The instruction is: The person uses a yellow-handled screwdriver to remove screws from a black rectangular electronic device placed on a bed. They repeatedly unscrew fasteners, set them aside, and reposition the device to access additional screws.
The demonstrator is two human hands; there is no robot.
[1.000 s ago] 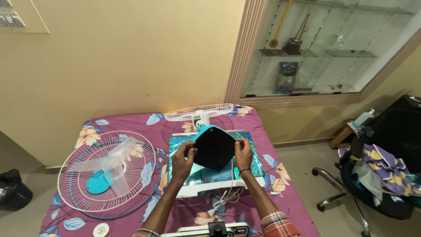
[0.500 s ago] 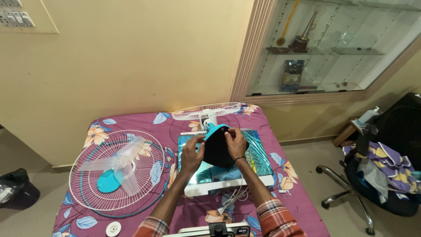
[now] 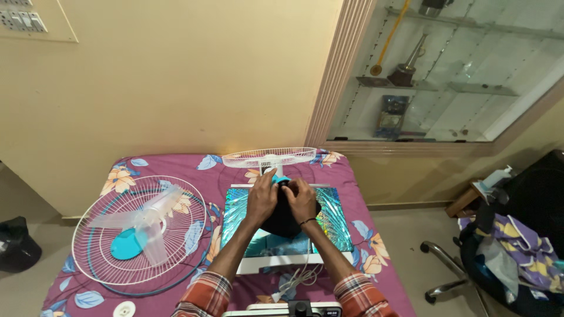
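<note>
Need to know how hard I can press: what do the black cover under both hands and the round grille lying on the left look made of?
Black cover: looks like matte moulded plastic, a smooth dome with no sheen, though partly hidden by the left hand and right hand.
Round grille: thin white radial wires, probably painted or coated metal; plastic cannot be ruled out.

Black motor cover [image 3: 282, 220] partly hidden under hands; forearms cut off by bottom edge.

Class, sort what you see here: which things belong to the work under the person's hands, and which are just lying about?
In hand: left hand and right hand on the black motor cover, fan base, rear grille.
Lying about: front grille with fan blades, black bin, office chair.
</note>
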